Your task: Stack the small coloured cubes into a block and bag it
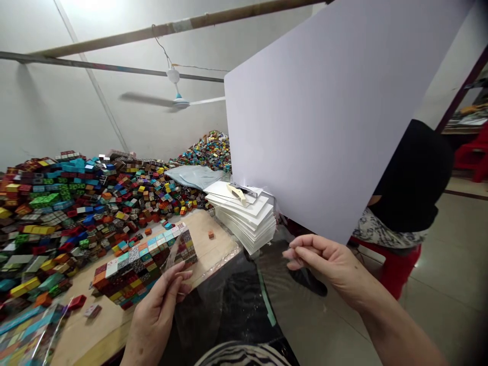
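Observation:
A clear plastic bag (217, 272) spreads over my lap, its shiny edge crossing the table's near side. My left hand (158, 307) pinches its left part, thumb against fingers. On the right, my right hand (330, 262) is closed in a pinch on the bag's other side. Just beyond my left hand stands a block of small coloured cubes (141, 264), stacked in rows. A stack of white cards (247, 218) sits between and beyond my hands, with a cream-handled cutter (237, 194) lying on top.
Heaps of small coloured cubes (95, 198) cover the left and back of the wooden table (206, 223). A wrapped cube set (32, 335) lies at lower left. A large white board (324, 112) stands at right. Behind it a person in black (419, 178) sits on a red stool (400, 269).

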{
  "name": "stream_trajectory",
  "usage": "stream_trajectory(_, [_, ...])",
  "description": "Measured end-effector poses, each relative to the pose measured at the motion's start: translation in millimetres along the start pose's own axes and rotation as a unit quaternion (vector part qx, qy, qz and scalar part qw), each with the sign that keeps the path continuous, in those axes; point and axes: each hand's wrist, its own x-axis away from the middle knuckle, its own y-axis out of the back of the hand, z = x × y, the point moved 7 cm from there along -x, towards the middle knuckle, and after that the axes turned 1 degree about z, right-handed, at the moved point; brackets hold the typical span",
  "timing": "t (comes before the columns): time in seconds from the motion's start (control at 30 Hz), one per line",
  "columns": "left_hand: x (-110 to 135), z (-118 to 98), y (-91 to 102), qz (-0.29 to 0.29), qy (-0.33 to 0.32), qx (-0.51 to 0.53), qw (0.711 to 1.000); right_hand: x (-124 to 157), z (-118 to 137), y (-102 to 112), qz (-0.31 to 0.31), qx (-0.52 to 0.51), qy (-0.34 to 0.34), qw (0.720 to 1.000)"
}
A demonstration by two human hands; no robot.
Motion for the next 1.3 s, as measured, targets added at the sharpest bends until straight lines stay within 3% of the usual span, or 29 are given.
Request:
stream_trajectory(0.37, [3,-6,1.1,-0.023,-0.022,0.017,0.999,-1,11,14,-0.067,0.137,0.091,0.984])
stream_trajectory(0.7, [4,-2,-4.1,-0.016,-0.026,0.015,0.999,-8,-12,20,-0.042,0.110,0.014,0.993])
stream_trajectory(1.07, [0,-3,-12.9,-0.028,-0.026,0.029,0.999,-9,-21,19,0.005,0.095,-0.024,0.995])
stream_trajectory(1.3, [3,15,-28.4,0.028,0.009,0.027,0.999,-12,-28,16,0.019,0.074,-0.023,0.997])
